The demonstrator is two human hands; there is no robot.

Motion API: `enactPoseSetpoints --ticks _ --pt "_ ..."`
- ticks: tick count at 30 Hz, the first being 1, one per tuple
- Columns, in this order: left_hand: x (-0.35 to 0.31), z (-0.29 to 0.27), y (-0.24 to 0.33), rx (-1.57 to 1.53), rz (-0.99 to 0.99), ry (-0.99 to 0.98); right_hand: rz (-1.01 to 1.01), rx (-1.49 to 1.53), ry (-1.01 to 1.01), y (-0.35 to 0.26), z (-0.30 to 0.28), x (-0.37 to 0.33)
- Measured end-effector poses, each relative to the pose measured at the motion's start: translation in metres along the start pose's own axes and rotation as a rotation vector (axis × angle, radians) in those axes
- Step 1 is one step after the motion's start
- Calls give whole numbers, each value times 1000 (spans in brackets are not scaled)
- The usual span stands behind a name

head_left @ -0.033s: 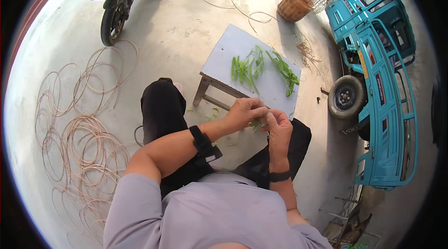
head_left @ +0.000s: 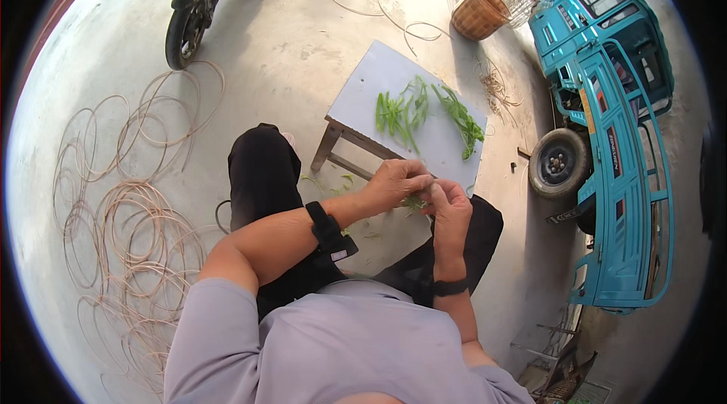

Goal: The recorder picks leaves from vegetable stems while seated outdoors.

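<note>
My left hand and my right hand meet over my lap at the near edge of a low table. Both have their fingers pinched together. A small green leafy sprig shows below the fingertips, partly hidden by them. On the grey tabletop lie green stems, with a few thin, leafy strands beside them. To their right is a longer bunch of leafy greens. Black bands circle both wrists.
Loose coils of thin cane-like strips cover the floor at left. A red motorbike stands far left. At right is a blue three-wheeled vehicle. A brown woven basket sits at the back. Green scraps lie beside the table.
The view has shifted very slightly. My hands keep the same pinched hold, and the greens on the table lie as before.
</note>
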State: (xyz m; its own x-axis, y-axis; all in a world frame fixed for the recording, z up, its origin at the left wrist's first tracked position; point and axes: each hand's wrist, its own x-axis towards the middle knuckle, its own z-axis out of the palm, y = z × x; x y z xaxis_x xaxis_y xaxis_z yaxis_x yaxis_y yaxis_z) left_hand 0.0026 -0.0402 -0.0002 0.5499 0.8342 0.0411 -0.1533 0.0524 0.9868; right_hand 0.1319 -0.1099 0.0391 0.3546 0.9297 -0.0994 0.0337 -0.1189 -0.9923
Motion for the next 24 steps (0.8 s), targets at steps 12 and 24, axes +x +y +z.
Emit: enactPoseSetpoints --ticks 12,24 --pt "15 -2 -10 -353 -121 -104 -27 161 -129 -26 -26 -20" --pt "11 -15 -2 -543 -199 -34 39 19 -407 -52 -47 -40"
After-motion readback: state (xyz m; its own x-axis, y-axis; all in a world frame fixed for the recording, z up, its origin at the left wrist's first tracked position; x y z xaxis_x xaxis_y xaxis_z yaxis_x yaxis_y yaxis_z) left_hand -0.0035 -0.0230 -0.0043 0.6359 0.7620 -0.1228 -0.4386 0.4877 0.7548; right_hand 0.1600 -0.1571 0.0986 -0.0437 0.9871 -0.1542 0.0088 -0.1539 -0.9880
